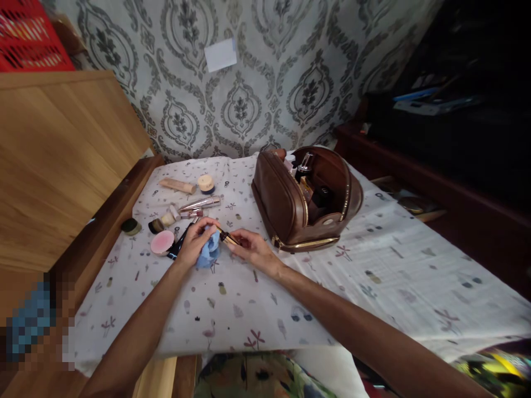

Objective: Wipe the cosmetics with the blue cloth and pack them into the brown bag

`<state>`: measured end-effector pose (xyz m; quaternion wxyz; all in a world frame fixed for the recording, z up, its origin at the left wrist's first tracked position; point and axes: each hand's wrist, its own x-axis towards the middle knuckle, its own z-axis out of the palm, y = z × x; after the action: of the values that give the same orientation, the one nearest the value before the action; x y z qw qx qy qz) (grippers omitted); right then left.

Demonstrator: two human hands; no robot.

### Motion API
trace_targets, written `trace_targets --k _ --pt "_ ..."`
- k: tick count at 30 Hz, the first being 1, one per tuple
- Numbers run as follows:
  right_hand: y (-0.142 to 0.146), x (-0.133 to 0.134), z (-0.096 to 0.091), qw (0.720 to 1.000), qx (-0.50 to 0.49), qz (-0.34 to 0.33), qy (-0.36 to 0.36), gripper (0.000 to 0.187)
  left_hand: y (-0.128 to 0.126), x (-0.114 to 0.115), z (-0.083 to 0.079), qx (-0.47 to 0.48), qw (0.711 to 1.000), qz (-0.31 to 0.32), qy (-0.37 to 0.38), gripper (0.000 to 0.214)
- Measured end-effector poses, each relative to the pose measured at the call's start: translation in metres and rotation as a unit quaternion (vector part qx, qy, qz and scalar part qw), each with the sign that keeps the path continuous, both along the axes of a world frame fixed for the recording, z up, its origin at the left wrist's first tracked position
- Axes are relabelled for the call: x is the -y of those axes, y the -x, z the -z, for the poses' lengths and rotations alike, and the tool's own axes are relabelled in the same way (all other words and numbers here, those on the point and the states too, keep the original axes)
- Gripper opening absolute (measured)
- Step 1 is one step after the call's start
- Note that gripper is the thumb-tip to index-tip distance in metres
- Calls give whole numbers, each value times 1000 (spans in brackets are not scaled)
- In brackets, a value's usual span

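My left hand (198,239) is closed around a crumpled light blue cloth (208,251), which hangs below its fingers. My right hand (252,250) grips a slim black-and-gold cosmetic tube (228,237), whose far end meets the cloth and my left fingertips. Whether it is a lipstick cannot be made out. Close behind my left hand lie a pink round compact (162,242), a dark flat item (177,247) partly hidden by the hand, and a shiny rose-gold tube (201,204). An unzipped brown makeup bag (279,193) stands to the right, with several cosmetics inside.
Further back on the patterned white cloth (265,315) are a beige tube (177,185) and a small cream jar (206,184). A dark-lidded jar (131,226) sits at the left edge. A wooden cabinet (70,149) borders the left, and a patterned wall (240,105) rises behind.
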<state>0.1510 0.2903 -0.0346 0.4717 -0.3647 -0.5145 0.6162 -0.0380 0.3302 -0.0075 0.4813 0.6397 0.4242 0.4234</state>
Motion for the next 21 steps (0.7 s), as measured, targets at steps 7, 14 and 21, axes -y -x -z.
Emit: trace_targets --k 7,14,21 --pt "-1 -1 -1 999 -16 -5 28 54 3 -3 3 -4 1000 24 12 36" --pt "-4 4 -12 992 -52 -91 71 50 -2 -1 1 71 996 29 51 41" --pt "-2 4 -7 984 -101 -110 101 52 -8 5 9 83 991 52 88 50"
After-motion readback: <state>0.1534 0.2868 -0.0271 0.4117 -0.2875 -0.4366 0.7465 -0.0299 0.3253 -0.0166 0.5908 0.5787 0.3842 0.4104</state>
